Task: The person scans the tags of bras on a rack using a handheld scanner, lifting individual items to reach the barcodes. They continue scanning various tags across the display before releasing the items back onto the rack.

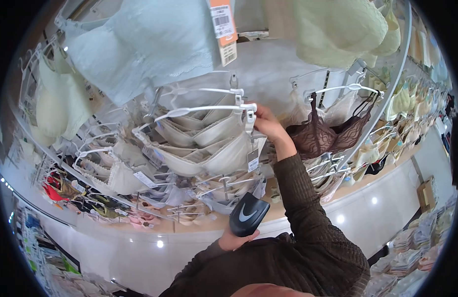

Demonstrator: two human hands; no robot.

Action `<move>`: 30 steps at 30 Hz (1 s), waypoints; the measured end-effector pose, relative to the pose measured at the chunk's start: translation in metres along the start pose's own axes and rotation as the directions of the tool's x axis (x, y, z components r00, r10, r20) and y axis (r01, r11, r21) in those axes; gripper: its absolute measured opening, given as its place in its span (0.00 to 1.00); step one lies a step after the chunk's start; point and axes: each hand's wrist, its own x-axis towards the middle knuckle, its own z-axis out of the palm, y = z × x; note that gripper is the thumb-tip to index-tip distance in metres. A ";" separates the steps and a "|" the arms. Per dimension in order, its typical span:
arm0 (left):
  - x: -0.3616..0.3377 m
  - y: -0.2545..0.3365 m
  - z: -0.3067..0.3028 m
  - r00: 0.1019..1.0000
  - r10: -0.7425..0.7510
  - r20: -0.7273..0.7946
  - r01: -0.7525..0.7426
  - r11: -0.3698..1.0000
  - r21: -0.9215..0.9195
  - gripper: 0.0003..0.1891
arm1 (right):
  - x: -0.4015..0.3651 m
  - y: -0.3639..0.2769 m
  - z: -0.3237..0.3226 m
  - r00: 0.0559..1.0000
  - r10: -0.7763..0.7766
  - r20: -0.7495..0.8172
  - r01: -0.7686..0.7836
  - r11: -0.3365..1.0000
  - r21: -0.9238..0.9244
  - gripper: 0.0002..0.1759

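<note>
My left hand (235, 240) is wrapped round the lower end of a black, rounded object (249, 215) with a pale swoosh mark; its exact kind does not show. My right hand (268, 123) reaches up to the rack, fingers closed at the end of a white hanger (204, 109); the fingertips are partly hidden behind the hanger's clip. From that hanger hangs a cream bra (224, 159), with more cream bras behind it. A white price tag (253, 160) dangles below my right hand.
A light blue bra top (145, 44) with an orange-and-white tag (223, 22) hangs above, close to the camera. Right of my arm hangs a dark brown lace bra (328, 132). A pale green top (340, 34) is higher up. Below runs a wooden ledge (189, 226) over glossy floor.
</note>
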 end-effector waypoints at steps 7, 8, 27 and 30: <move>0.025 0.004 0.020 0.999 0.000 0.044 0.000 1.000 -0.009 0.18 | -0.011 -0.024 0.000 0.953 0.106 0.284 -0.043 0.974 -0.221 0.21; 0.027 0.004 0.024 0.999 -0.007 0.039 0.009 0.999 -0.039 0.18 | -0.010 -0.019 0.000 0.952 0.108 0.286 -0.045 0.975 -0.219 0.21; 0.036 -0.010 0.012 0.981 -0.075 0.181 0.098 0.988 -0.118 0.17 | -0.037 -0.058 -0.007 0.934 -0.348 -0.082 0.273 0.842 -0.465 0.05; 0.035 -0.002 0.004 0.987 -0.038 0.158 0.064 0.984 -0.164 0.17 | -0.034 -0.058 -0.002 0.965 -0.260 -0.037 0.214 0.860 -0.463 0.05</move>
